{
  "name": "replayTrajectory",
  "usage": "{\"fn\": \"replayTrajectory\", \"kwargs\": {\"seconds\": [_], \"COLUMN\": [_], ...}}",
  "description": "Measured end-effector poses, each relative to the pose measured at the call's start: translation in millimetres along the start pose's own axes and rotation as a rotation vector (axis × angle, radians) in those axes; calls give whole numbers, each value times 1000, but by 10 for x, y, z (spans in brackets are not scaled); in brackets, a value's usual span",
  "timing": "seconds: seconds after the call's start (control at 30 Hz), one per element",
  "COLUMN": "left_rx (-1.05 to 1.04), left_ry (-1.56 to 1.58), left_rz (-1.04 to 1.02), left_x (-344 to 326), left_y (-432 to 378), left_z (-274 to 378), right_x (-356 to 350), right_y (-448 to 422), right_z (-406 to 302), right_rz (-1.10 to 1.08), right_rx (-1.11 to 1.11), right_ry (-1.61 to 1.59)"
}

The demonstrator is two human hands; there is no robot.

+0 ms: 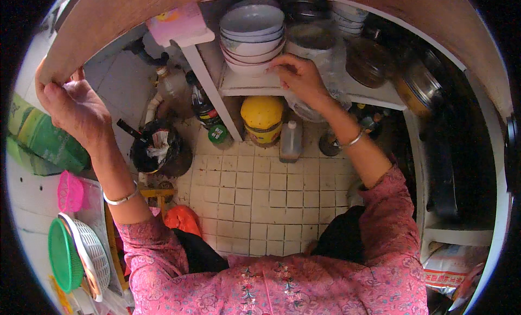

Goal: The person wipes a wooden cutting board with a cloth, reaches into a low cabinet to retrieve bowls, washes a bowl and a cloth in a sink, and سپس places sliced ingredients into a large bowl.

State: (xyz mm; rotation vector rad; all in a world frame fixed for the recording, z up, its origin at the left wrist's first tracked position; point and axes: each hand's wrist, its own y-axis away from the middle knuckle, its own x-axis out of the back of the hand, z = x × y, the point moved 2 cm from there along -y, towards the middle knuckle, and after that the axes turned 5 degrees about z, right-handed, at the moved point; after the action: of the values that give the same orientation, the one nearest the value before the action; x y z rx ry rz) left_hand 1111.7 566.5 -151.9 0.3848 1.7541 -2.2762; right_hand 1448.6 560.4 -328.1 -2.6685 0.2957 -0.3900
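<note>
My left hand (pixel 79 107) is closed around the edge of a brown board (pixel 101 26) that curves across the top of the view, thumb on the near side. My right hand (pixel 299 77) is beside a stack of several bowls (pixel 252 42) on a white shelf (pixel 240 85). Its fingers are bent and loosely apart, with nothing seen in them. Whether the fingertips touch the lowest bowl, I cannot tell. Behind that hand stands a pale pot-like container (pixel 311 40), partly hidden by clear plastic.
Under the shelf are a yellow-lidded tub (pixel 262 115), a plastic bottle (pixel 290 142) and a green-capped jar (pixel 218 134). A black-lined bin (pixel 160 152) stands left. Metal pots (pixel 419 87) sit at right. Baskets (pixel 91 250) lean at lower left; a red bag (pixel 183 219) lies on the tiled floor (pixel 268 193).
</note>
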Motion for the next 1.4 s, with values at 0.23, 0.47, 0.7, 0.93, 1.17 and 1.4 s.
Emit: {"fn": "replayTrajectory", "kwargs": {"seconds": [0.23, 0.47, 0.7, 0.93, 1.17, 1.4], "left_rx": [34, -22, -9, -65, -22, -4], "left_ry": [15, 25, -35, -36, -7, 6], "left_rz": [48, -49, -61, -74, -117, -142], "left_x": [-30, 16, -8, 8, 103, 108], "left_y": [-5, 6, 26, 33, 12, 21], "left_z": [30, -8, 93, 108, 198, 191], "right_x": [-17, -130, -223, -137, -259, -287], "right_y": [-3, 91, 38, -192, -237, -188], "right_z": [-110, -143, -247, -211, -434, -401], "right_rz": [150, 80, 51, 267, 340, 325], "right_rx": [150, 106, -39, 52, 177, 195], "right_ry": [114, 109, -39, -140, 26, 8]}}
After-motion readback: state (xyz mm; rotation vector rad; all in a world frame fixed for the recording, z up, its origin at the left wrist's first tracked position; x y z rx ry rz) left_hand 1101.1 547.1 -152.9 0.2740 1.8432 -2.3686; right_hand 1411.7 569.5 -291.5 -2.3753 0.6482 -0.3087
